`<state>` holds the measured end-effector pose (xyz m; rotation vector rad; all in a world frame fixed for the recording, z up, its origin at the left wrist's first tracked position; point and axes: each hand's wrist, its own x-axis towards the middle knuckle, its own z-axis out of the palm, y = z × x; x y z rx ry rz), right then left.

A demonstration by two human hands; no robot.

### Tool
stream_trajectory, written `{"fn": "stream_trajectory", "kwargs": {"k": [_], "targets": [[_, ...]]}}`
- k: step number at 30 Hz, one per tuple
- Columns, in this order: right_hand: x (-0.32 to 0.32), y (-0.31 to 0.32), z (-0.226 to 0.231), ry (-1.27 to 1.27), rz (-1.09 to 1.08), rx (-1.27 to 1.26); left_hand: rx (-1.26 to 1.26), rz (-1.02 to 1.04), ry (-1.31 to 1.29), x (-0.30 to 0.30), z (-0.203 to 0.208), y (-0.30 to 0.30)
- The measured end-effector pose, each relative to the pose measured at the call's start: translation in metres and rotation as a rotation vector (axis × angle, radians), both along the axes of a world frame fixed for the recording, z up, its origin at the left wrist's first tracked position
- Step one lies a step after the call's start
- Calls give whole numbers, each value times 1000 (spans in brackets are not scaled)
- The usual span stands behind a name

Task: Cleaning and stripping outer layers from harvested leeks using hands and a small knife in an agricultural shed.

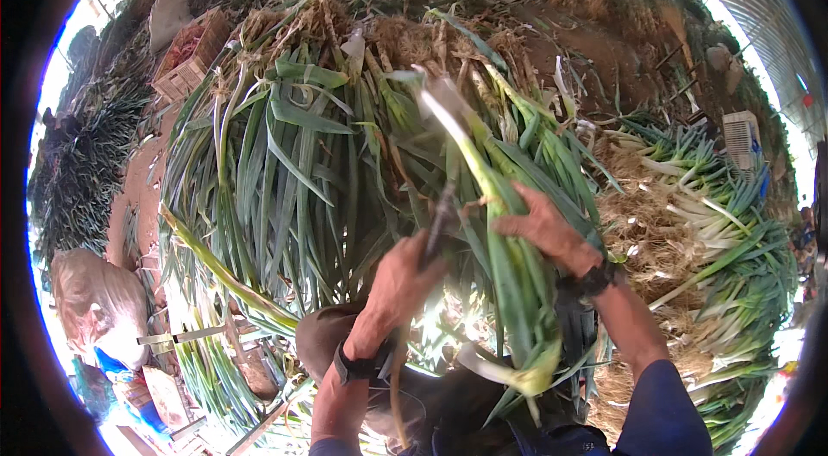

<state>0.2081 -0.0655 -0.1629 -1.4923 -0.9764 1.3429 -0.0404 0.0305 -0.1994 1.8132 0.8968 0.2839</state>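
Head view shows the right hand (545, 230) clasping 1 leek (496, 223) at its middle, the left hand (398, 282) closed on a knife (438, 219) against it, trimmed leeks (716, 223) stacked right, untrimmed heap (302, 163) remaining ahead.

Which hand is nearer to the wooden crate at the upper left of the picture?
Left. The left hand, gripping a knife, is below and right of the wooden crate; the right hand, holding a leek, is farther right.
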Motion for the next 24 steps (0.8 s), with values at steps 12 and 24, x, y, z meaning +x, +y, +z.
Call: {"fn": "stream_trajectory", "kwargs": {"k": [12, 24], "targets": [[-105, 117, -52, -726, 224, 347, 64, 818, -508, -40, 22, 34], [-24, 123, -107, -1292, -44, -209, 78, 237, -49, -3, -10, 3]]}}
